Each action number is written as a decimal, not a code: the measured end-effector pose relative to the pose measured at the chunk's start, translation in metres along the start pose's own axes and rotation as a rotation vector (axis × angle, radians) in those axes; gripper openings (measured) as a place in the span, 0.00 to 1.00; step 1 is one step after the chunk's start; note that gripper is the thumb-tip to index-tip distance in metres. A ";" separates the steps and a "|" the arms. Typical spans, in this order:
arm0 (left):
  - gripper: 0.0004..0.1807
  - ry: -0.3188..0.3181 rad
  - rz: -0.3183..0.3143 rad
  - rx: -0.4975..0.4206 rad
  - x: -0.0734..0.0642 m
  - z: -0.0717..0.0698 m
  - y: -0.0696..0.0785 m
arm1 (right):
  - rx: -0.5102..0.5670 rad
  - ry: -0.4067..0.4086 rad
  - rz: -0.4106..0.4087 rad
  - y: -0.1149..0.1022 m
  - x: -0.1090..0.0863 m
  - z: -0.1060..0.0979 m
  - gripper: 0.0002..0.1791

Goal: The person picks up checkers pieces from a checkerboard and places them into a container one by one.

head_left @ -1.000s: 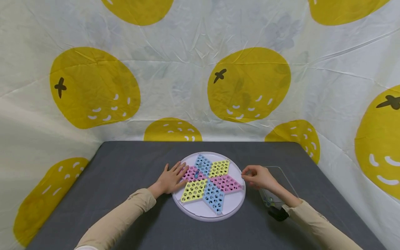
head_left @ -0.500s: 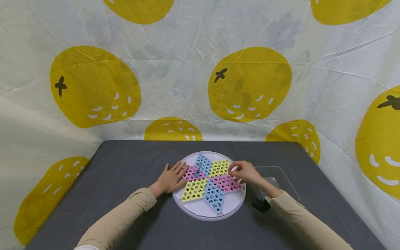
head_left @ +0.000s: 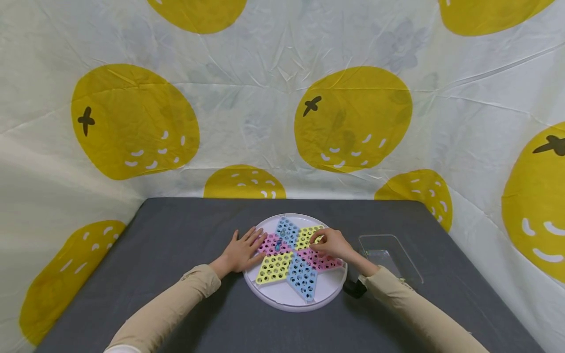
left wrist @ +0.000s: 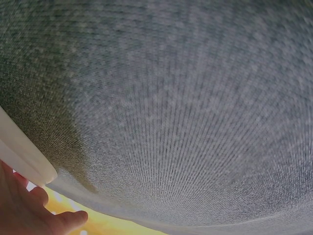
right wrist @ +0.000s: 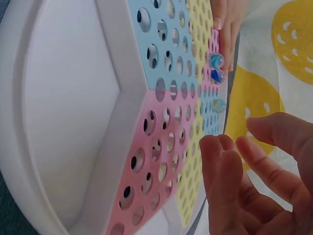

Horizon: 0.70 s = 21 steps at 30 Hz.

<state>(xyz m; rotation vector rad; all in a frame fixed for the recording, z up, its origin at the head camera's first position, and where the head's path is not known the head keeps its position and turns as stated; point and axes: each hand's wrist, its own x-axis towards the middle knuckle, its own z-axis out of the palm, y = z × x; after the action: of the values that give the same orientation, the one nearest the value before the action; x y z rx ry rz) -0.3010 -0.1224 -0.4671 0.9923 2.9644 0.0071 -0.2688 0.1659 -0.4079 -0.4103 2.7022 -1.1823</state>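
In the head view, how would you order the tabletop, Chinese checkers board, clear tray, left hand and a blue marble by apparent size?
Largest to smallest:
1. Tabletop
2. Chinese checkers board
3. Left hand and clear tray: unsure; the right sleeve partly hides the tray
4. Blue marble

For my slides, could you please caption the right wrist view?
Right hand above a star-patterned board, three marbles and the left hand beyond.
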 end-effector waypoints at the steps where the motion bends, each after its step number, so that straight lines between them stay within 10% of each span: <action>1: 0.35 -0.003 -0.003 0.001 0.000 0.001 0.000 | 0.001 -0.003 -0.010 0.000 0.001 0.001 0.07; 21: 0.35 -0.022 -0.017 0.009 0.002 0.000 0.001 | -0.054 0.023 -0.043 -0.003 0.018 0.027 0.07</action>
<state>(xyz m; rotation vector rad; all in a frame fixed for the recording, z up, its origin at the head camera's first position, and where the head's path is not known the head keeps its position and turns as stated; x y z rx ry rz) -0.3020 -0.1210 -0.4674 0.9615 2.9551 -0.0172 -0.2782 0.1395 -0.4240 -0.4669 2.7639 -1.1331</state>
